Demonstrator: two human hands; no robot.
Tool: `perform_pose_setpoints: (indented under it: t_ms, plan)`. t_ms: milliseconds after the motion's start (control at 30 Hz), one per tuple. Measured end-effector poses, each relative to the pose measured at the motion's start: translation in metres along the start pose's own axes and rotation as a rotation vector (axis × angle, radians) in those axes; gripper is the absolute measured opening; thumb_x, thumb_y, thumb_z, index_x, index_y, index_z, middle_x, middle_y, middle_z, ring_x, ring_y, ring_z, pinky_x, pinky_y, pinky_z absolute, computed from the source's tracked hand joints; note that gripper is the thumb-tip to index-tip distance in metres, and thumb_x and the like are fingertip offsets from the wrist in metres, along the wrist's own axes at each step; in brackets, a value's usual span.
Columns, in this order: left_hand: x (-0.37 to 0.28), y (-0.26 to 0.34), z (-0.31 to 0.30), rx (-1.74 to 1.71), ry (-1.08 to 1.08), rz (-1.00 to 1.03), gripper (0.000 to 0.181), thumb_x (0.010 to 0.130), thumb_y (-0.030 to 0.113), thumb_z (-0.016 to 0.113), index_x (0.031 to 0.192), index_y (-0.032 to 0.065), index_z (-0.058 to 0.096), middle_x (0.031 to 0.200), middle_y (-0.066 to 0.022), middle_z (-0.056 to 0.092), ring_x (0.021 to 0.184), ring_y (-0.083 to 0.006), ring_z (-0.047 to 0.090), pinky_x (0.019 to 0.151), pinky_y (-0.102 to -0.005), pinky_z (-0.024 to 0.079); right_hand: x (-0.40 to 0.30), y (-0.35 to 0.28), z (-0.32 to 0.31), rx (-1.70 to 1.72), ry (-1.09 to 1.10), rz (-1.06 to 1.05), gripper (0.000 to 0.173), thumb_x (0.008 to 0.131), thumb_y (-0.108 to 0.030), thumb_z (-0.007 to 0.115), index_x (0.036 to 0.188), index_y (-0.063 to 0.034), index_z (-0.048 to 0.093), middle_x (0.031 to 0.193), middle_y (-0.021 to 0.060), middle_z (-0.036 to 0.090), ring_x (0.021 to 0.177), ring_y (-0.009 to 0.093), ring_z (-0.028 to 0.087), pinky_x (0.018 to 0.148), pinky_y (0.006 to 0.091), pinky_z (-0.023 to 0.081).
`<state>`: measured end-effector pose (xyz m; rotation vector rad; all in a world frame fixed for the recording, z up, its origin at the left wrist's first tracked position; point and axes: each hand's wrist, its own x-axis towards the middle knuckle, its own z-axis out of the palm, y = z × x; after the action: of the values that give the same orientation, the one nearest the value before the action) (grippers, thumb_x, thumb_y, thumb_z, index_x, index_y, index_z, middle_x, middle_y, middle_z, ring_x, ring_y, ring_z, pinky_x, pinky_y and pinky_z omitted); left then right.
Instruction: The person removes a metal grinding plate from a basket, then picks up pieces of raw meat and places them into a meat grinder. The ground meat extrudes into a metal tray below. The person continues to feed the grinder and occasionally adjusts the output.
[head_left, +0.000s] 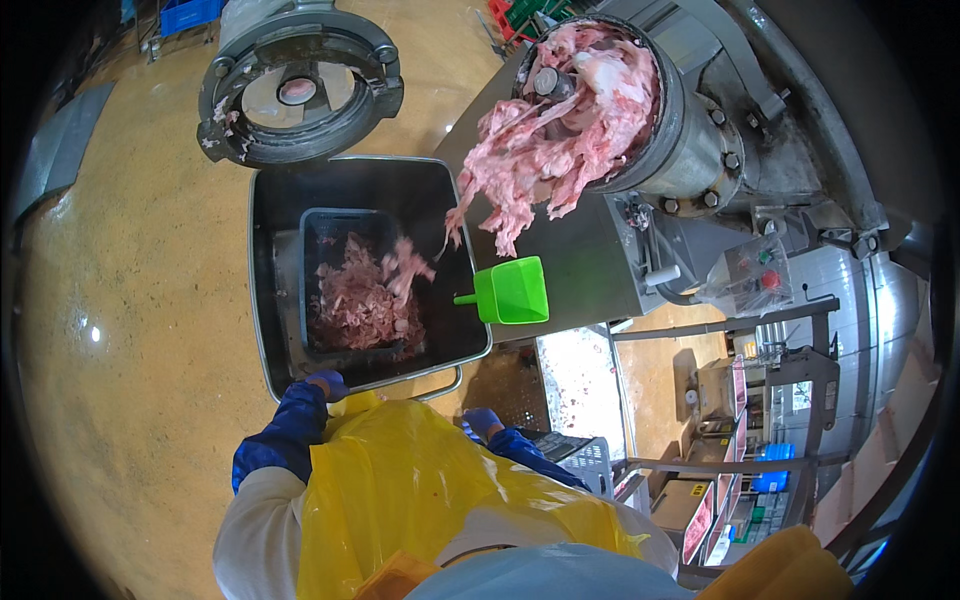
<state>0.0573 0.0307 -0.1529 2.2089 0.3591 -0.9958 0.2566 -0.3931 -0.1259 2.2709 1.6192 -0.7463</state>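
Observation:
My left hand (328, 384), in a purple glove and blue sleeve cover, is curled over the near rim of a wheeled-tub-like metal bin (255, 247). My right hand (481, 422), gloved alike, is beside my yellow apron (420, 480), close to a grey plastic crate (592, 457); its fingers are too small to make out. Inside the bin, a dark plastic crate (302, 277) holds ground meat (360, 307). A blurred pale piece of meat (406, 268) is above that heap. Long strands of pink meat (555, 135) hang from the open grinder barrel (679, 135).
A heavy metal ring (300, 146) overhangs the bin's far edge. A green plastic scoop (514, 291) sits by the right rim, its handle over the bin. A control box (750, 274) under plastic film hangs at right. Boxes of meat (686, 510) stand beyond a metal frame (727, 326).

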Motion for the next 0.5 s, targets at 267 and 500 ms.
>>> perform_pose_setpoints:
  t_ms: [267, 500]
  plan:
    - [0.000, -0.006, 0.002, 0.012, 0.040, 0.032, 0.047, 0.085, 0.040, 0.051, 0.109, 0.0041, 0.071, 0.114, -0.0215, 0.067, 0.106, -0.0382, 0.064, 0.092, -0.0455, 0.050, 0.003, -0.005, -0.014, 0.101, -0.148, 0.052, 0.016, 0.095, -0.017, 0.051, 0.096, -0.0150, 0.067, 0.092, 0.0052, 0.070, 0.083, 0.022, 0.070, 0.070, 0.0352, 0.056]
    - [0.013, -0.012, 0.013, 0.000, 0.045, 0.027, 0.047, 0.085, 0.041, 0.055, 0.110, 0.0036, 0.070, 0.115, -0.0216, 0.067, 0.108, -0.0376, 0.064, 0.092, -0.0451, 0.050, 0.005, -0.001, -0.014, -0.002, -0.035, -0.013, 0.014, 0.092, -0.015, 0.053, 0.097, -0.0139, 0.066, 0.095, 0.0073, 0.070, 0.086, 0.027, 0.070, 0.073, 0.0381, 0.056]
